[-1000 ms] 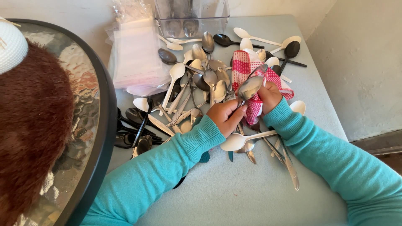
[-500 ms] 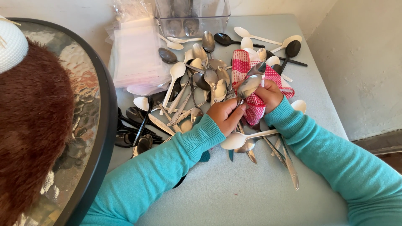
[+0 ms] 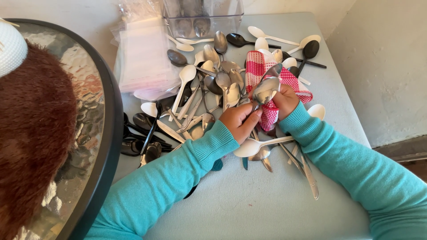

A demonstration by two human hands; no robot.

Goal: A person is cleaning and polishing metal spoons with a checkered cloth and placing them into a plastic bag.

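Observation:
My left hand (image 3: pixel 239 122) grips the handle of a metal spoon (image 3: pixel 265 90) and holds it up over the pile. The red and white checked cloth (image 3: pixel 257 66) is bunched in my right hand (image 3: pixel 284 101), which presses it against the spoon's bowl. Both hands sit over a heap of metal, white plastic and black plastic spoons (image 3: pixel 209 89) spread across the pale blue table (image 3: pixel 249 204). Both arms wear teal sleeves.
A stack of clear plastic bags (image 3: pixel 144 58) lies at the back left. A clear plastic container (image 3: pixel 202 18) stands at the far edge. A round glass table with a dark rim (image 3: pixel 104 133) is on the left, with brown fur (image 3: pixel 31 133) over it. A wall runs along the right.
The spoon and cloth have shifted slightly between my hands; the spoon's bowl now sits a little higher against the cloth. Both arms stay in place.

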